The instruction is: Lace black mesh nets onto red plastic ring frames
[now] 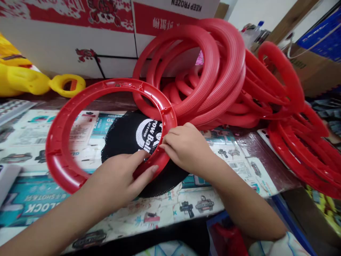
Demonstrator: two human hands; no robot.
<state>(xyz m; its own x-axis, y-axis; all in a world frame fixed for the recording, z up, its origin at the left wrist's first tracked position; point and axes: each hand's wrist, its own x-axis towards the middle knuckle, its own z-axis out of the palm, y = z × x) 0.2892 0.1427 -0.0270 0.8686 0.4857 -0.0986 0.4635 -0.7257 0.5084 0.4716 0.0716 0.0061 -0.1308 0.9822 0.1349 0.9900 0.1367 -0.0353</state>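
Note:
A red plastic ring point(60, 153), its hollow ribbed side facing up, is tilted over the table. My left hand point(125, 174) grips its near right rim between thumb and fingers. My right hand point(186, 147) is closed in a pinch at the right inner edge of the same ring. Whether those fingertips also hold some cloth is hidden. Under the ring lies a round black mesh net point(119, 138) with white printed lettering, partly showing through the opening and spreading out below the rim near both hands.
Ridged red rings point(205, 71) are heaped behind my right hand. More red ring frames point(301, 153) are stacked at the right edge. A white carton point(58, 46) stands at the back, with yellow plastic parts point(29, 80) at left. Printed cardboard point(202, 193) covers the table.

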